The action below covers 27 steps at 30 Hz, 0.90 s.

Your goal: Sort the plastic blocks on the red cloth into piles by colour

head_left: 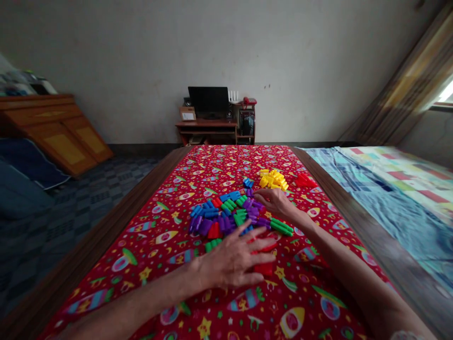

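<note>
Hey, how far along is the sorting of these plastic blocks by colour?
Done, it seems: a yellow pile and a small red pile sit apart on the far side. In hand: the right hand touches purple blocks at the mixed pile's edge; the left hand lies flat over red blocks nearer. Left: blue, green, purple and red blocks in that mixed pile.

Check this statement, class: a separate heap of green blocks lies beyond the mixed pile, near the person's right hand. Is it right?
Not quite. The head view shows that the separate heap beyond the mixed pile, near the right hand, is made of yellow blocks, not green ones. The rest of the statement holds.
</note>
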Tool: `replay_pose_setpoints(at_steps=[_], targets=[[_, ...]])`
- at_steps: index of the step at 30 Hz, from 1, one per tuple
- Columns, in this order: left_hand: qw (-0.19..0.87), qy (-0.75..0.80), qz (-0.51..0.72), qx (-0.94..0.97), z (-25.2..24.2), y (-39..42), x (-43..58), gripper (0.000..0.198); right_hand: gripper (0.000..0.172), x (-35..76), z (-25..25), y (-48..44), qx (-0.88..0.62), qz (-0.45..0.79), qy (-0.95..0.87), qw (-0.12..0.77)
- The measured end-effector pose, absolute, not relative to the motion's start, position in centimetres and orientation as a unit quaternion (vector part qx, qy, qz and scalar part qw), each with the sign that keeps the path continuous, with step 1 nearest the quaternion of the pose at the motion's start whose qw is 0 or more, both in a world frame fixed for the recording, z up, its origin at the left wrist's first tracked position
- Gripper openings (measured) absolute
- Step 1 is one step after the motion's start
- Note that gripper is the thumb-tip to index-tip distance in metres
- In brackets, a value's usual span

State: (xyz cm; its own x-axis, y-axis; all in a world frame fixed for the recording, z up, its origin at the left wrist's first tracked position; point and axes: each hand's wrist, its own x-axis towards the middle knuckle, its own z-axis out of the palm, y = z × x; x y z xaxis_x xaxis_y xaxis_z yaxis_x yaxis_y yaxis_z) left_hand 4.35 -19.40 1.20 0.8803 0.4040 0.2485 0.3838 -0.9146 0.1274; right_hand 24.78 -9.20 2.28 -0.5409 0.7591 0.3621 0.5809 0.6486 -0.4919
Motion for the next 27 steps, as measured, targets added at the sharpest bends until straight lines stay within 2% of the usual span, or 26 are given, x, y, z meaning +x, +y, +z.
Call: replay_pose_setpoints(at_steps=[3, 10, 15, 20, 24, 27], targets=[[0.010, 0.176, 0.116, 0.978, -0.4, -20.7, 6.9, 0.035, 0.040, 24.5, 2.5, -9.9, -0.372, 0.167, -0.867, 0.286], [-0.050, 0.283, 0.144, 0.947, -1.8, -14.2, 4.3, 0.030, 0.040, 25.7, 1.3, -8.2, -0.419, 0.137, -0.854, 0.277], [-0.004, 0.336, 0.179, 0.925, -1.7, -11.5, 1.8, 0.040, 0.027, 26.4, 0.8, -7.5, -0.421, 0.124, -0.868, 0.232], [0.074, 0.417, 0.309, 0.851, -1.8, -10.0, 1.7, 0.023, 0.027, 25.7, 0.6, -7.9, -0.362, 0.182, -0.887, 0.223], [0.093, 0.439, 0.328, 0.831, -1.2, -9.6, 1.6, 0.022, 0.025, 23.9, -0.4, -8.6, -0.361, 0.099, -0.890, 0.260], [0.080, 0.438, 0.285, 0.849, -1.0, -9.4, 0.4, 0.022, 0.028, 22.2, -1.6, -9.1, -0.293, 0.015, -0.924, 0.244]])
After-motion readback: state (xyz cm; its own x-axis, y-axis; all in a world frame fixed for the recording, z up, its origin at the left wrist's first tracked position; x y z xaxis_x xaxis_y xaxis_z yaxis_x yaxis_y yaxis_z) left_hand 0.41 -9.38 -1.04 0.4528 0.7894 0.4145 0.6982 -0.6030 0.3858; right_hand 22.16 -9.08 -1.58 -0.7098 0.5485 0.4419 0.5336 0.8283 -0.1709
